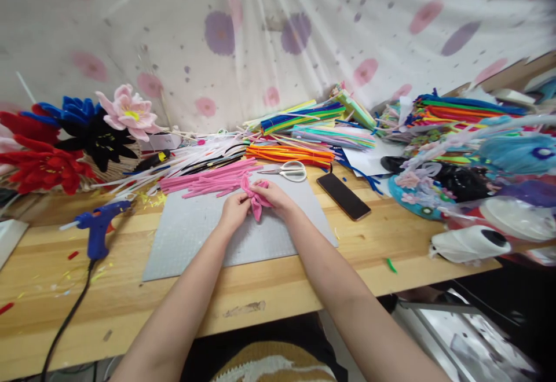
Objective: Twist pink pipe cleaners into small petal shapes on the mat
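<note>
Between my two hands, above a grey cutting mat, is a pink pipe-cleaner flower with several pointed petals. My left hand is closed, its fingertips pinching the flower from the left side. From the right, my right hand is closed on the flower too, fingers over its petals. The fingers cover part of its centre. Just beyond lie loose pink pipe cleaners along the mat's far edge. White-handled scissors rest to the right of them.
A blue glue gun with a black cord lies left, below finished fuzzy flowers. Orange pipe cleaners and other coloured bundles line the back. A phone is right of the mat; a white roll sits farther right.
</note>
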`<control>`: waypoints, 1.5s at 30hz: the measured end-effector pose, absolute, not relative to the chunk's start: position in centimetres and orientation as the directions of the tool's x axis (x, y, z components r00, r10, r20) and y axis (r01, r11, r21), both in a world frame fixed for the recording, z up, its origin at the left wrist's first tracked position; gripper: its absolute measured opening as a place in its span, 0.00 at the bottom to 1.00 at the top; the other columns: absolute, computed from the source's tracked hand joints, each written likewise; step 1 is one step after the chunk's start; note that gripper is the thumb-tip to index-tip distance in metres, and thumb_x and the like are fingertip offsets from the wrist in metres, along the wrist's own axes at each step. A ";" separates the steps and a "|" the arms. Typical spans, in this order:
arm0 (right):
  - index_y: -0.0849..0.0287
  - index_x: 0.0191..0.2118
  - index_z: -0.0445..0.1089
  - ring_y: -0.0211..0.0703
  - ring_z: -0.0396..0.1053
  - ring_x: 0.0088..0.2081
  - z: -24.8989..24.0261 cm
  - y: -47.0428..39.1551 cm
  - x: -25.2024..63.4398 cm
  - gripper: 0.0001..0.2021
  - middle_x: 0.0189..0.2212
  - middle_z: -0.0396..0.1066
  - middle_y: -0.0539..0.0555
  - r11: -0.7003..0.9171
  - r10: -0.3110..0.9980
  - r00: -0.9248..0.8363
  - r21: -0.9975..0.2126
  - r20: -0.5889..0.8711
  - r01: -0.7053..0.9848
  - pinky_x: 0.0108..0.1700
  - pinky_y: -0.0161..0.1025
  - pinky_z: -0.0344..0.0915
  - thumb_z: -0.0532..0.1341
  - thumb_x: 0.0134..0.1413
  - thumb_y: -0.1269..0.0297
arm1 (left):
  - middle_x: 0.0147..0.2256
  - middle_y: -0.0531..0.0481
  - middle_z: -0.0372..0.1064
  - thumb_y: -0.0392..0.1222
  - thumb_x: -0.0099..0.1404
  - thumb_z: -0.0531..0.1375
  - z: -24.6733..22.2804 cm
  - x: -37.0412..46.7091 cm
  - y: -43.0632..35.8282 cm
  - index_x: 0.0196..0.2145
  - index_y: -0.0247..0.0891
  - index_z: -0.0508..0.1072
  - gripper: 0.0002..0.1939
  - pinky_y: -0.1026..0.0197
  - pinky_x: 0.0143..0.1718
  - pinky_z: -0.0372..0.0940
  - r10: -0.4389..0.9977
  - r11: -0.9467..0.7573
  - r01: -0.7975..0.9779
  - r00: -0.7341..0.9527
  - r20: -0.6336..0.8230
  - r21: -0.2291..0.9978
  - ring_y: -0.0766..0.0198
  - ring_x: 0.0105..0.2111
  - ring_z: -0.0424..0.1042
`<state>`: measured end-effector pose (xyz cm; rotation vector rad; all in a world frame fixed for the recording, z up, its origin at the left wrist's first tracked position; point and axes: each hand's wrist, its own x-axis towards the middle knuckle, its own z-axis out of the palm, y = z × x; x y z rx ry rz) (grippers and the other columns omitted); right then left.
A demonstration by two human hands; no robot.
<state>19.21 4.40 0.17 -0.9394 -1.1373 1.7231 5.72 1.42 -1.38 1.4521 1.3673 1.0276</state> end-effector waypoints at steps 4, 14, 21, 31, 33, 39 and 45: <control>0.61 0.25 0.62 0.29 0.56 0.17 0.9 4.3 19.2 0.21 0.15 0.63 0.44 -0.217 0.879 -0.449 -0.972 -0.157 -0.085 0.21 0.30 0.51 0.67 0.36 0.48 | 0.19 0.53 0.67 0.41 0.54 0.57 -1.7 4.5 1.2 0.23 0.36 0.75 0.09 0.64 0.25 0.60 0.999 -0.038 0.362 0.028 0.030 0.931 0.66 0.20 0.65; 0.61 0.26 0.62 0.29 0.55 0.20 1.0 5.0 17.6 0.17 0.18 0.61 0.43 -0.168 0.927 -0.346 -0.985 -0.142 -0.045 0.23 0.29 0.52 0.67 0.36 0.55 | 0.22 0.53 0.67 0.41 0.57 0.56 0.4 4.3 0.7 0.24 0.37 0.73 0.09 0.65 0.26 0.54 0.996 -0.064 0.635 -0.008 0.090 0.770 0.67 0.22 0.62; 0.59 0.28 0.61 0.33 0.64 0.22 1.3 4.9 17.3 0.18 0.19 0.64 0.44 -0.329 0.908 -0.311 -0.938 -0.282 -0.109 0.26 0.32 0.62 0.67 0.39 0.53 | 0.20 0.52 0.63 0.39 0.59 0.54 1.0 4.2 1.2 0.18 0.38 0.66 0.13 0.64 0.26 0.48 0.982 -0.030 0.700 -0.113 0.152 0.714 0.66 0.22 0.59; 0.62 0.31 0.70 0.34 0.69 0.24 0.9 4.3 17.1 0.19 0.22 0.71 0.49 -0.443 0.780 -0.566 -0.875 -0.267 -0.197 0.29 0.34 0.67 0.72 0.31 0.57 | 0.20 0.52 0.62 0.40 0.59 0.56 0.6 3.6 1.1 0.18 0.39 0.63 0.13 0.63 0.28 0.50 0.957 0.038 0.693 -0.232 0.172 0.720 0.64 0.24 0.60; 0.62 0.32 0.70 0.35 0.69 0.24 0.9 4.5 17.1 0.20 0.23 0.71 0.49 -0.477 0.768 -0.566 -0.857 -0.299 -0.196 0.30 0.35 0.68 0.72 0.29 0.58 | 0.21 0.53 0.62 0.39 0.58 0.56 0.5 3.4 1.0 0.17 0.39 0.61 0.13 0.64 0.29 0.51 0.961 -0.002 0.705 -0.194 0.196 0.710 0.65 0.25 0.60; 0.62 0.28 0.67 0.31 0.64 0.19 1.0 4.3 16.7 0.18 0.18 0.66 0.46 -0.467 0.768 -0.565 -0.868 -0.303 -0.169 0.27 0.34 0.67 0.72 0.31 0.59 | 0.23 0.52 0.64 0.39 0.57 0.55 0.3 3.2 0.9 0.19 0.39 0.62 0.11 0.64 0.30 0.52 0.959 -0.038 0.731 -0.164 0.230 0.681 0.65 0.25 0.60; 0.57 0.41 0.61 0.38 0.70 0.28 1.6 4.4 20.5 0.14 0.27 0.71 0.49 -0.165 0.966 -0.190 -0.984 -0.176 0.070 0.35 0.39 0.68 0.62 0.47 0.65 | 0.23 0.51 0.65 0.42 0.59 0.53 -0.3 2.7 0.4 0.20 0.38 0.67 0.12 0.63 0.28 0.50 0.940 0.035 0.716 -0.260 0.220 0.697 0.65 0.25 0.61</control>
